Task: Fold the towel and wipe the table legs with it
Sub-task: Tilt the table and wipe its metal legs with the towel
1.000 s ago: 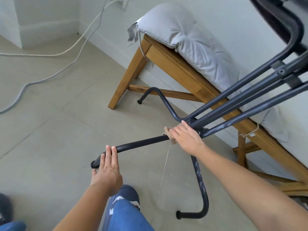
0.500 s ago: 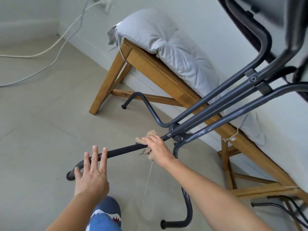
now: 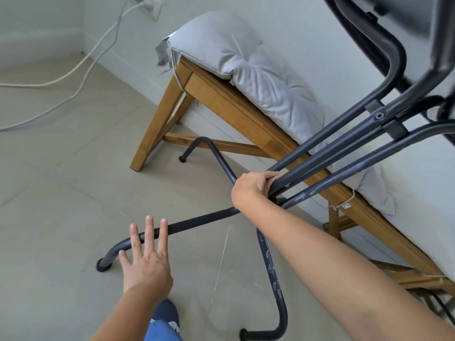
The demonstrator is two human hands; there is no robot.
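The table's dark metal tube legs [image 3: 344, 148] slant down from the upper right and splay out over the floor. My right hand [image 3: 253, 188] is closed around the spot where the tubes meet. The beige towel is hidden under that hand; only a thin loose thread [image 3: 221, 262] hangs below it. One low leg [image 3: 197, 221] runs left to a foot cap on the floor. My left hand [image 3: 145, 259] hovers over that leg with fingers spread, holding nothing. Another leg [image 3: 273, 279], scuffed pale, curves toward me.
A wooden bench [image 3: 221, 104] with a grey cushion [image 3: 246, 67] stands along the white wall, just behind the legs. White cables [image 3: 81, 70] trail over the tiled floor from a wall socket [image 3: 150, 6]. My blue shoe [image 3: 167, 313] is at the bottom.
My right hand slid with the towel from the low leg up to the junction of the tubes, and the towel went out of sight. My left hand stayed open above the low leg.
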